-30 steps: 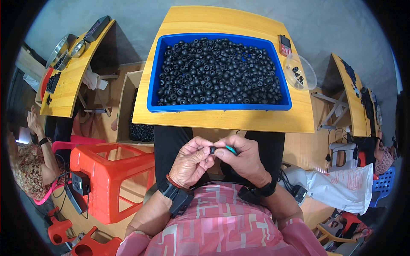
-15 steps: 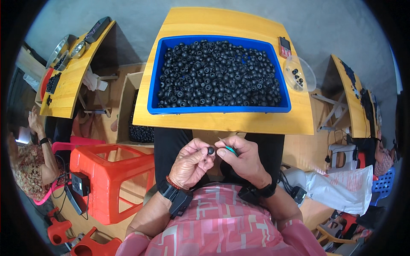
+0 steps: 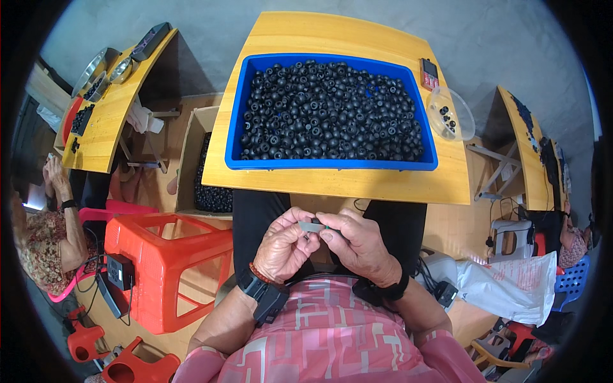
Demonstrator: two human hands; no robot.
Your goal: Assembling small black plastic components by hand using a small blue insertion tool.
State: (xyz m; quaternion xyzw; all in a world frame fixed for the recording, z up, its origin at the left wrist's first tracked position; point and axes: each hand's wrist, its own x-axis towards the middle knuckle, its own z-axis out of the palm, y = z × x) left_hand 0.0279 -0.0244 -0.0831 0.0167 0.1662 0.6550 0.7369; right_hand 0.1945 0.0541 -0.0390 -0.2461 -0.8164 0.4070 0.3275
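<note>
Presently, head view: both bare hands meet in front of the torso, fingertips close together and near the middle of the frame. Right hand (image 3: 361,246): thumb and forefinger pressed together on a small flat grey blade-like tool (image 3: 310,226) with a bit of green beside the thumb tip. The tool's flat part points leftward, across the gap, to the other hand's fingertips. Left hand (image 3: 281,250): thumb and fingers curled in close around the tool's far end; cannot tell whether they pinch the tool itself or a small piece hidden by it.

Just beyond the grip, the front edge of a yellow wooden table (image 3: 332,181). On it, farther from the grip, a rectangular blue plastic tray (image 3: 332,165) filled with small round black hollow-ended beads (image 3: 325,112). Beyond the grip and to its right, a round clear plastic tub (image 3: 464,115) with a few black beads inside, next to a red handset with a dark screen (image 3: 429,75). Left of the grip, a red plastic stool (image 3: 150,281); farther out behind it, a brown cardboard box (image 3: 187,159) holding more black beads. Right of the grip, well apart, a white plastic sack (image 3: 511,284).
</note>
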